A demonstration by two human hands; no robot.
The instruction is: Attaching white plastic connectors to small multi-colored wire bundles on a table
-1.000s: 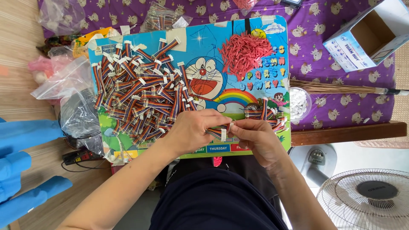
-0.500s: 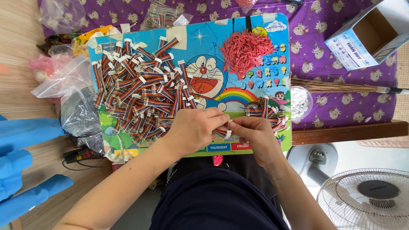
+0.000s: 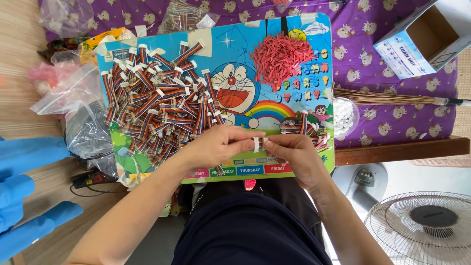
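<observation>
Both hands pinch one short ribbon cable [image 3: 259,144] between them, the left hand [image 3: 221,145] and right hand [image 3: 289,152] meeting fingertip to fingertip, cable lying crosswise just above the board's [image 3: 304,169] near edge.

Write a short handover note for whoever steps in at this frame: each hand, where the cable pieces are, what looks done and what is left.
Left hand and right hand meet over the near edge of the cartoon board, together pinching one short ribbon cable with a white connector in their fingers.
Big pile of striped ribbon cables covers the board's left half; a small bunch lies just beyond the right hand.
Heap of small red pieces sits at the board's far right; a dish of white parts is off its right edge.
Done: possibly only the small bunch. Left: seemingly the large pile.
</observation>
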